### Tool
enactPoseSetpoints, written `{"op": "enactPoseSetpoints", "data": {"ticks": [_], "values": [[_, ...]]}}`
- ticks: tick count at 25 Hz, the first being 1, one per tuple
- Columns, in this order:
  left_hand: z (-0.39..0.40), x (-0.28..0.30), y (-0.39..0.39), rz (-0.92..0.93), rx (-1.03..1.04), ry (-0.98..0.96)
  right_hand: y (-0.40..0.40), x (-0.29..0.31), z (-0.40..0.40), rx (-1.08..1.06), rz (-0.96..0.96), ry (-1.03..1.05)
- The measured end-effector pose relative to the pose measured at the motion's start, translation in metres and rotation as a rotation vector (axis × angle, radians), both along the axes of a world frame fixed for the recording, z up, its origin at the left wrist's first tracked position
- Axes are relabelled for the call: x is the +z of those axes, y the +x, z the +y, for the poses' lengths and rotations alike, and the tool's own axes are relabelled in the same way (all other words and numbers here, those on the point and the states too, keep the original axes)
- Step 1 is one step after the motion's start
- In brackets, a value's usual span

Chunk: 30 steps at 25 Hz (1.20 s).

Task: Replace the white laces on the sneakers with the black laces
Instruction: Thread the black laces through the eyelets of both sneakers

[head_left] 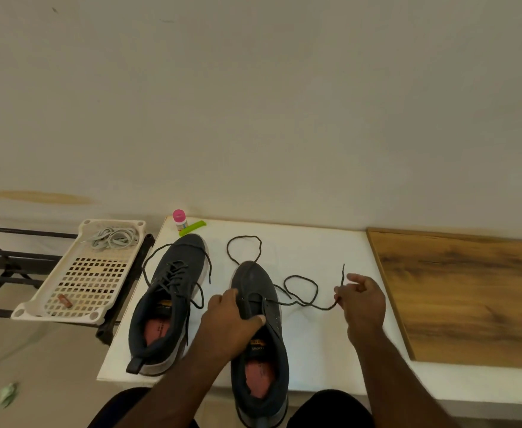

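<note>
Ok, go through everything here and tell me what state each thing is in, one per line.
Left sneaker: laced in black, untied.
Right sneaker: partly laced.
Black lace: through the lowest holes, rest loose on the table.
White laces: bundled in the basket.
Left hand: holds the right sneaker.
Right hand: pinches the black lace.
Bottle: capped.

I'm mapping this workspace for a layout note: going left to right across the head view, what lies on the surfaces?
Cream perforated plastic tray → laced dark grey sneaker → second dark grey sneaker → loose black lace → brown wooden board.
</note>
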<state>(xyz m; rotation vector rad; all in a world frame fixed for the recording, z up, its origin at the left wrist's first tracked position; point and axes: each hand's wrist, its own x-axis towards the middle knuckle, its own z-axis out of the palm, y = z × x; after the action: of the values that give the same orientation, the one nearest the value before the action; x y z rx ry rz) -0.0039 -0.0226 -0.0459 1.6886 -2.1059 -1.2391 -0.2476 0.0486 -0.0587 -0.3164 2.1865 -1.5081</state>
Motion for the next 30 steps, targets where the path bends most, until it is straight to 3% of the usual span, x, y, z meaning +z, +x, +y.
{"op": "enactPoseSetpoints", "data": {"ticks": [2,4,8,13,15,20,30], "values": [[0.011,-0.005,0.006,-0.030,-0.026,-0.013,-0.005,0.015,-0.008,-0.012,-0.143,-0.206],[0.014,-0.003,0.007,-0.045,-0.051,-0.083,-0.005,0.032,-0.015,0.088,-0.143,-0.264],[0.019,0.002,0.012,-0.073,-0.065,-0.169,0.012,0.061,-0.016,0.288,0.176,-0.148],[0.028,-0.006,0.017,-0.055,-0.016,-0.282,0.054,0.056,-0.008,0.593,0.559,0.135],[0.027,-0.008,0.018,-0.017,-0.018,-0.288,0.070,0.053,-0.005,0.629,0.523,0.152],[0.018,-0.008,0.023,0.096,0.097,-0.160,0.118,0.028,-0.004,0.608,0.207,0.093],[0.008,-0.008,0.031,0.376,0.298,0.177,0.140,0.007,-0.010,0.642,0.217,0.165]]}}
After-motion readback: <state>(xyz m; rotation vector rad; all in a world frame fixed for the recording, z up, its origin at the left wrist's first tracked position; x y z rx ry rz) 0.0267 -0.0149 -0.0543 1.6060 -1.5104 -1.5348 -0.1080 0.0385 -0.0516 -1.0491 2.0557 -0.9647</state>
